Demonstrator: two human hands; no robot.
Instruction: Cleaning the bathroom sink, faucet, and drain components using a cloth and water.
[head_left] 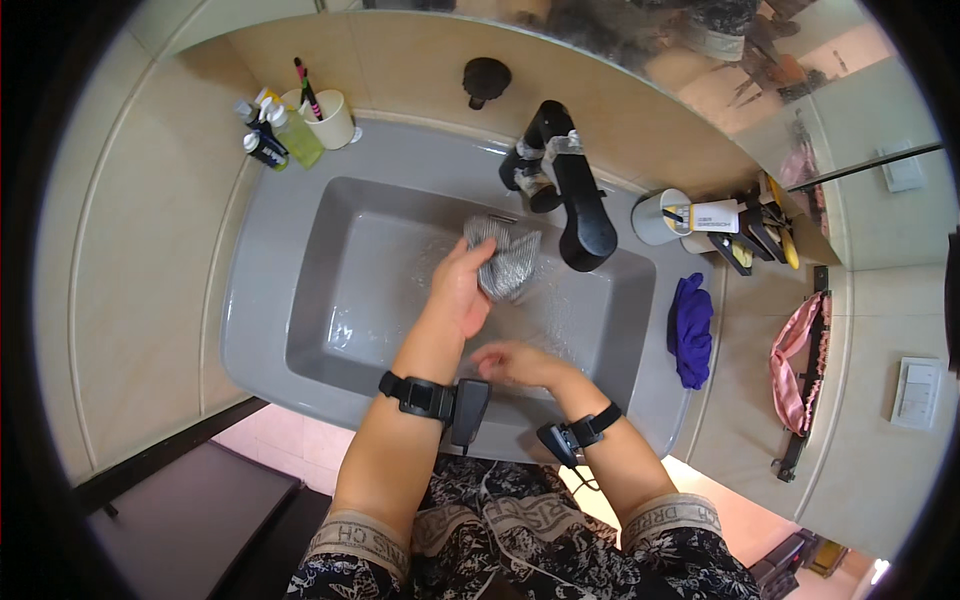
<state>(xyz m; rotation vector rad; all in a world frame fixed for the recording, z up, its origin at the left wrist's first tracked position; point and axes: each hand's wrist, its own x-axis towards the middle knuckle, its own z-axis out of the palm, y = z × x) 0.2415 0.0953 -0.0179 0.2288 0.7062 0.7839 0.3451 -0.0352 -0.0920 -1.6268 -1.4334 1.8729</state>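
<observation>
My left hand [463,290] is closed on a grey striped cloth [507,262], bunched up and wet-looking, held over the grey sink basin [310,290]. The thumb lies across the cloth's near side; the other fingers are partly hidden behind it. Lower and to the right, my right hand [515,364] hovers over the basin's near part, apart from the cloth. Its fingers point left, loosely stretched, with nothing seen in them. Right of the cloth, the black faucet [580,200] reaches out over the basin. Shallow water and wet streaks show on the basin's floor.
Bottles [293,135] and a white cup [331,122] with toothbrushes stand at the back left. A purple cloth [691,330] lies on the sink's right rim. Another white cup [661,217] is at the back right. A pink headband [793,365] hangs on a wall rail.
</observation>
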